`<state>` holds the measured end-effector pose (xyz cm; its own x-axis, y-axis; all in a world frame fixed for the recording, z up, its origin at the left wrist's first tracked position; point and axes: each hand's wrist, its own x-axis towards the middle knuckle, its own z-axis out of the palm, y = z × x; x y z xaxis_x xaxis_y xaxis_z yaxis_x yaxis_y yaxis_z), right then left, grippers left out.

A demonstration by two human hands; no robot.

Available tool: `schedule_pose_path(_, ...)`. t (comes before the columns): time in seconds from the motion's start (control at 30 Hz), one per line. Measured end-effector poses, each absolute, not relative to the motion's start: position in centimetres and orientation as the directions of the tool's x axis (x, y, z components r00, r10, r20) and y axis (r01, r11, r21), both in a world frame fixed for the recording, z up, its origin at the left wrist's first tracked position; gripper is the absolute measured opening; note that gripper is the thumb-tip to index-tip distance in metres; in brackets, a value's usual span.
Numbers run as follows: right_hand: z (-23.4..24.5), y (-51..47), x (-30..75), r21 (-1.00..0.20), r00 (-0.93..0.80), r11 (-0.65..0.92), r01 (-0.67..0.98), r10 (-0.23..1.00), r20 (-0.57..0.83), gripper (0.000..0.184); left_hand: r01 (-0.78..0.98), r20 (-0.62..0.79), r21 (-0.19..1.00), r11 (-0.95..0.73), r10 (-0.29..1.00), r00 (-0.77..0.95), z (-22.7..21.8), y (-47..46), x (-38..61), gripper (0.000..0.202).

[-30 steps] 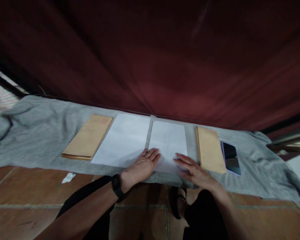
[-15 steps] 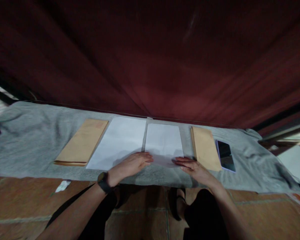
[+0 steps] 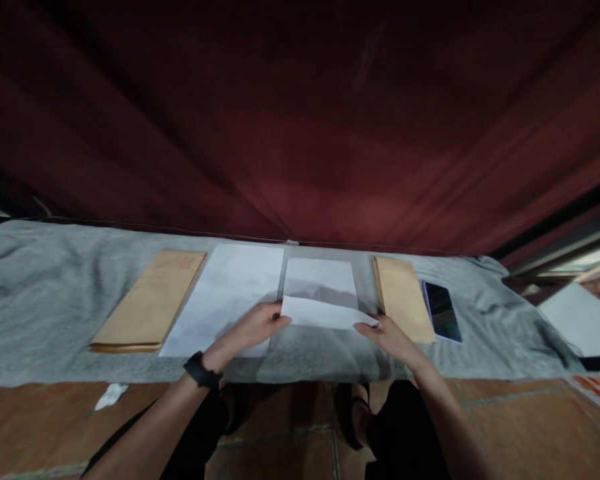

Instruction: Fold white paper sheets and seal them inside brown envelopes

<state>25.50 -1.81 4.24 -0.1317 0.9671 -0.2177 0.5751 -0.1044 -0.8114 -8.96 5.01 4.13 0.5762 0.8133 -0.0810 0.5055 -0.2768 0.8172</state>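
While left hand [image 3: 269,320] pinches one near corner of white sheet [image 3: 325,313], right hand [image 3: 384,331] pinches other; hands well apart. Near part of sheet raised, far part resting on cloth-covered tabletop [image 3: 305,368], between second sheet [image 3: 235,280] and brown paper stack [image 3: 405,297]. Probably light, limp, easily creased; best held at corners, thumb against fingertips, grip gentle, tension even.

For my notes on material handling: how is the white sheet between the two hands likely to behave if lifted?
The white sheet is probably floppy: its near part bends up over the flat remainder. It seems light for its size, looking paper-thin. It may crease easily if the left hand and right hand, pinching opposite sides, squeeze inward.
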Motion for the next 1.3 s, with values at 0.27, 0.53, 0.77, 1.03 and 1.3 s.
schedule_pose_path(0.27, 3.7, 1.3, 24.0, -0.866, 0.090, -0.111, 0.488, 0.993, -0.076, 0.048, 0.399, -0.111, 0.914, -0.074, 0.900, 0.421, 3.9, 7.5, -7.6, 0.034)
schedule_pose_path(0.53, 2.8, 3.1, 23.0, -0.542, 0.235, -0.236, 0.807, 0.969, -0.072, 0.039, 0.599, -0.088, 0.798, -0.064, 0.971, 0.221, 3.1, 9.0, -6.0, 0.031)
schedule_pose_path(0.77, 3.4, 4.4, 22.0, -0.260, 0.262, -0.301, 0.917, 0.949, -0.174, 0.036, 0.899, -0.134, 0.436, -0.047, 0.984, 0.116, 4.8, 8.6, -4.7, 0.026)
schedule_pose_path(1.03, 3.7, 5.5, 20.9, -0.168, 0.318, -0.352, 0.921, 0.928, -0.196, 0.039, 0.957, -0.171, 0.292, -0.004, 0.984, 0.056, 5.3, 9.2, -3.9, 0.027)
schedule_pose_path(1.3, 4.0, 6.4, 20.2, -0.124, 0.359, -0.378, 0.918, 0.921, -0.152, 0.042, 0.960, -0.188, 0.276, 0.049, 0.982, 0.004, 5.2, 10.2, -3.3, 0.030)
